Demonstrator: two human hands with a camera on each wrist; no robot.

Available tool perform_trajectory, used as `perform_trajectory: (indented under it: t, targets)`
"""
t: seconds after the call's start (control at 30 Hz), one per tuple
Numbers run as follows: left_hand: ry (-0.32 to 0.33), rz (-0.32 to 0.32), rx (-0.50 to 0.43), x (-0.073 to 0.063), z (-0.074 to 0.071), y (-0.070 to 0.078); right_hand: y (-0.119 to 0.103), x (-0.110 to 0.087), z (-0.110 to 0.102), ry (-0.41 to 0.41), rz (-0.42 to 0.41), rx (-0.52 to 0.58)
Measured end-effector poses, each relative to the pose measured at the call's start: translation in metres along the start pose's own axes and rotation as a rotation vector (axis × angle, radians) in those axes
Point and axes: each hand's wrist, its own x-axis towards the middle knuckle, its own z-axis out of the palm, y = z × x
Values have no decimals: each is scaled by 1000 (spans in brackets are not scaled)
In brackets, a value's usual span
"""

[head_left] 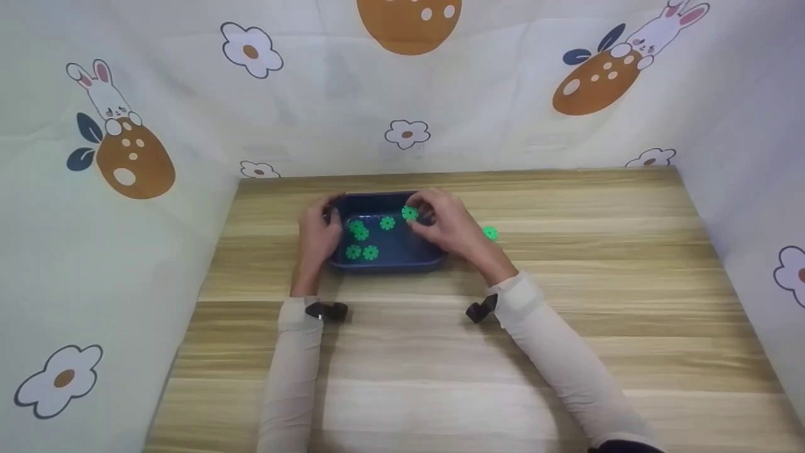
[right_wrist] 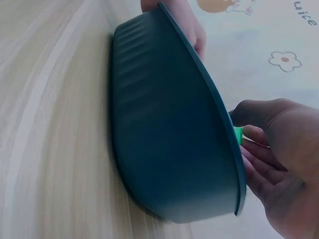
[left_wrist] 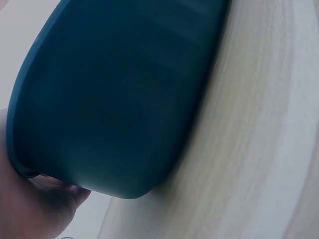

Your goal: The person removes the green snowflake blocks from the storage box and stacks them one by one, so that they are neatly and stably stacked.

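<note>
A dark blue rectangular tub [head_left: 390, 267] stands on the wooden table, with several green notched plastic discs [head_left: 370, 252] on its floor. My left hand [head_left: 319, 233] grips the tub's left end, thumb over the rim; the left wrist view shows that hand [left_wrist: 37, 204] at the tub's corner. Above the right part of the tub, my right hand [head_left: 449, 223] pinches one green disc [head_left: 409, 212] between thumb and fingers. In the right wrist view only a sliver of that disc [right_wrist: 238, 135] shows behind the rim.
Another green disc [head_left: 490, 233] lies on the table [head_left: 604, 251] right of the tub, close to my right wrist. Cloth walls [head_left: 478, 94] printed with rabbits and flowers enclose the table at the back and both sides.
</note>
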Motion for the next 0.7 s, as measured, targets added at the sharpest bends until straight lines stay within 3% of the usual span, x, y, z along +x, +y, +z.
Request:
perform_trajectory:
  t: [0.27,0.7]
  targets:
    - [-6,-11,-8,-1,0,2,8,-12,-10,39,-14,57]
    - [-5,-21,7,0,1,1,18,-28,-26,5,-54,50]
